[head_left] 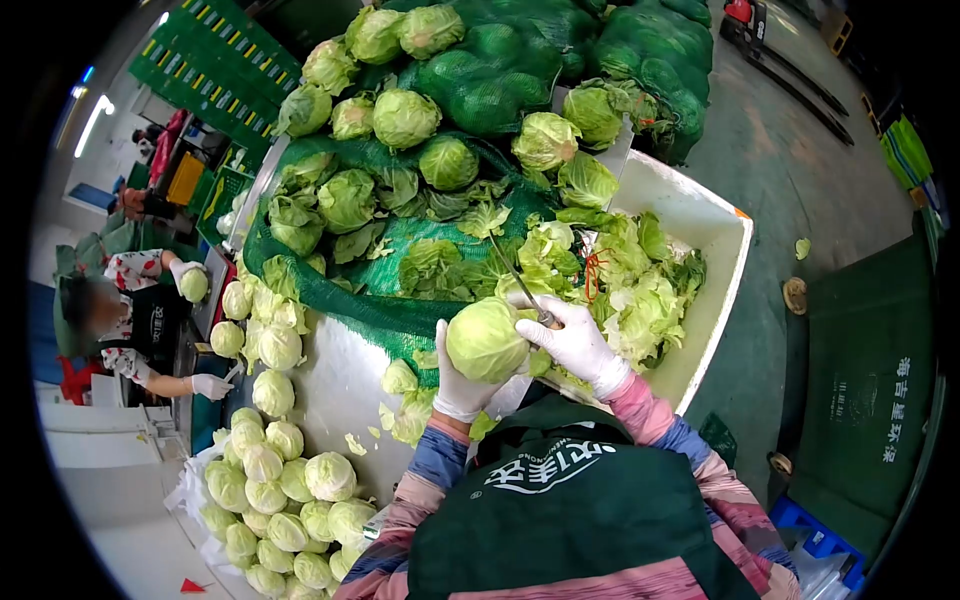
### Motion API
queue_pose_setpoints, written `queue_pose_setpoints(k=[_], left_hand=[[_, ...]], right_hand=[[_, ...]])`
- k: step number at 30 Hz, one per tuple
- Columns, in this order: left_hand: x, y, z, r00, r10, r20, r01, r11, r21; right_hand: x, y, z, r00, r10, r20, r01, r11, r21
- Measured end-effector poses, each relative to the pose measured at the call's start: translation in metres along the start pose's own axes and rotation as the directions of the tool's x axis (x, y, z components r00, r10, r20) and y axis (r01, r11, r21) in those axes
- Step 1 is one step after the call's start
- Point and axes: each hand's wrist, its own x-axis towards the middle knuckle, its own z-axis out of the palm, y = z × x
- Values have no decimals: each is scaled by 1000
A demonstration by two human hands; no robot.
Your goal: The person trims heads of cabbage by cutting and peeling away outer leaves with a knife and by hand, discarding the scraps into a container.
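My gloved left hand (460, 388) is wrapped round the side of a pale green cabbage (486, 342), holding it up above the metal table. A knife (515, 272) is gripped by its handle in my gloved right hand (578, 345), close against the cabbage's right side. Its thin blade points away from me over loose outer leaves. Beyond my hands lies a green mesh bag (400, 245) spread open, with whole cabbages (347, 200) and torn leaves on it. To the right of my right hand, a white foam box (722, 262) is heaped with leaves (640, 310).
Many trimmed cabbages (285, 530) are piled at the lower left, with a row leading up from them. Full green net sacks (490, 75) stand at the back. A co-worker (140, 320) holds a cabbage across the table. A large green bin (865, 380) stands right.
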Motion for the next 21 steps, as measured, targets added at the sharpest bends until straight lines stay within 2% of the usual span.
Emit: queue_pose_setpoints(k=[2,3,4,5,6,7,8,10,11,12,14,15,16,17,18,20,21], left_hand=[[-2,3,-10,1000,17,-9,-14,964,264],[0,-2,-22,997,-78,2,78,989,-127],[-3,-6,-33,996,-75,-53,62,975,-215],[-7,-7,-43,992,-73,-108,37,953,-300],[-12,-1,-67,983,-142,-120,37,781,-623],[-18,4,-91,968,-211,-132,-7,507,-862],[-27,-4,-124,944,-236,-232,-113,428,-896],[-52,-10,-180,788,-327,-522,-362,440,-822],[-65,-14,-206,672,-372,-640,-465,460,-756],[-78,-19,-236,603,-386,-698,-527,465,-712],[-105,-32,-296,421,-388,-820,-687,454,-567],[-113,-33,-316,310,-385,-869,-774,429,-466],[-115,-21,-318,299,-346,-890,-805,409,-429],[-116,-10,-333,311,-361,-879,-818,370,-441],[-112,3,-347,325,-376,-868,-827,331,-454],[-63,52,-323,510,-162,-845,-768,356,-532],[-38,77,-311,587,-49,-808,-736,385,-558]], right_hand=[[1,-6,0,948,317,-39,-308,938,157],[2,11,1,939,324,-114,-300,936,186],[2,24,0,929,349,-121,-326,929,177],[2,46,-4,936,332,-118,-324,943,77],[1,69,-8,944,309,-111,-314,949,-24],[-2,85,-11,935,347,-73,-352,931,-91],[-7,98,-12,923,384,-35,-384,909,-159],[-11,113,-10,849,528,33,-500,822,-272],[-14,130,-13,849,526,55,-486,818,-308],[-17,147,-18,850,521,75,-469,814,-343],[-27,162,-29,868,481,-122,-496,843,-208],[-38,190,-46,918,367,-154,-394,893,-219],[-44,216,-64,951,245,-187,-285,930,-233],[-46,205,-77,859,380,-343,-415,909,-34],[-50,190,-92,721,522,-455,-498,847,184],[-52,192,-133,435,560,-705,-527,793,305],[-55,192,-146,430,535,-727,-530,802,277]])
